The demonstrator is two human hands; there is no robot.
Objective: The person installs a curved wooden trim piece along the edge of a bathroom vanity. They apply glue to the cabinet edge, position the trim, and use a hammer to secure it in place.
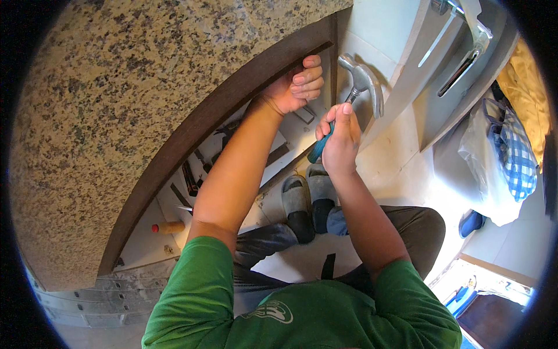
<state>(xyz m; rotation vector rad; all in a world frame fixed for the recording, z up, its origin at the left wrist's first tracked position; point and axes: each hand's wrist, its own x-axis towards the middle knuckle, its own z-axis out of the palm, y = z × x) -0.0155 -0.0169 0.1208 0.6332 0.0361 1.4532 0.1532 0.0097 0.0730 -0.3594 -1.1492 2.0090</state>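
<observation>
My right hand (342, 139) is wrapped round the teal grip of a claw hammer (361, 80). The hammer's metal head points up, beside the end of the dark wooden edge (203, 113) beneath a speckled stone countertop (128, 87). My left hand (299, 87) is up against the underside of that edge, fingers curled in. What its fingers hold, if anything, is hidden. The hammer head is apart from my left hand, to its right.
Below the counter lie several dark hand tools (189, 177) and a wooden handle with a red end (168, 227). My slippered feet (296, 198) are on the floor. At the right are a plastic bag (485, 157), a checked cloth (516, 154) and a blue slipper (472, 223).
</observation>
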